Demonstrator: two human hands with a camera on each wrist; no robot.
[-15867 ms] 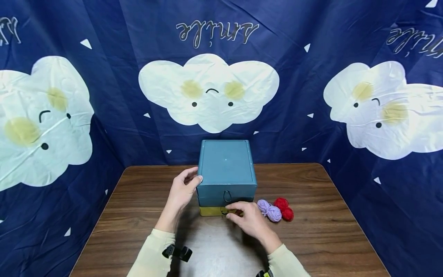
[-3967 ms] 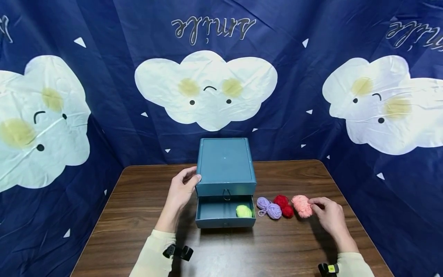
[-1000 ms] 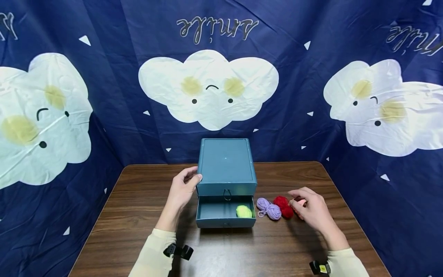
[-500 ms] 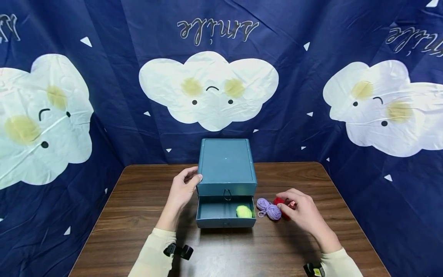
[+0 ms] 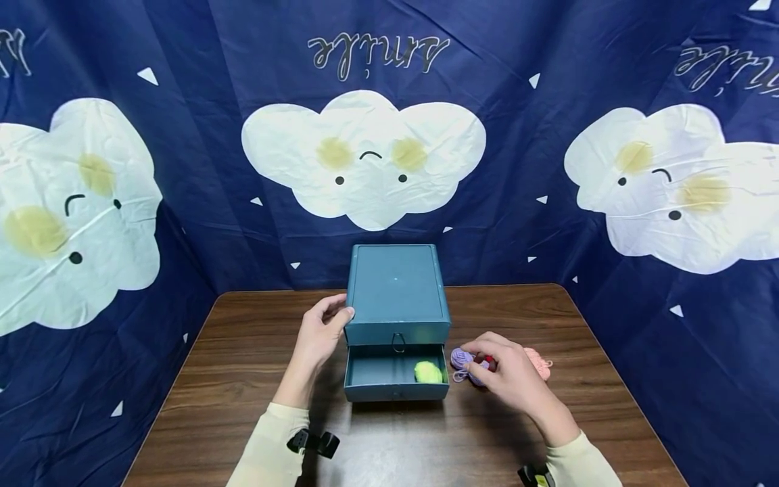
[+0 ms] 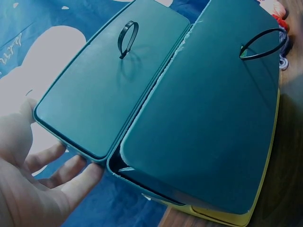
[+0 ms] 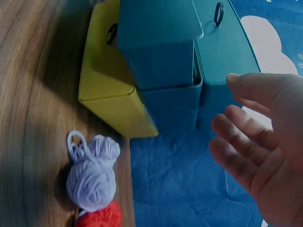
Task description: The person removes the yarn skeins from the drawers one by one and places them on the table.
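A teal drawer box stands at the table's middle, its middle drawer pulled out with a green yarn ball inside. My left hand rests against the box's left top corner, its fingers straight along the side. My right hand hovers over the purple yarn and covers most of the red yarn. In the right wrist view this hand is open and holds nothing above the purple yarn and red yarn. A pink yarn ball lies just right of it.
A yellow bottom drawer sits under the teal ones. The brown wooden table is ringed by a blue cloud-print curtain at the back and both sides. Wire loop handles are on the drawer fronts.
My right hand has moved left from the pink yarn, across the red yarn, to above the purple yarn. The pink yarn now lies uncovered. The left hand and box have not moved.
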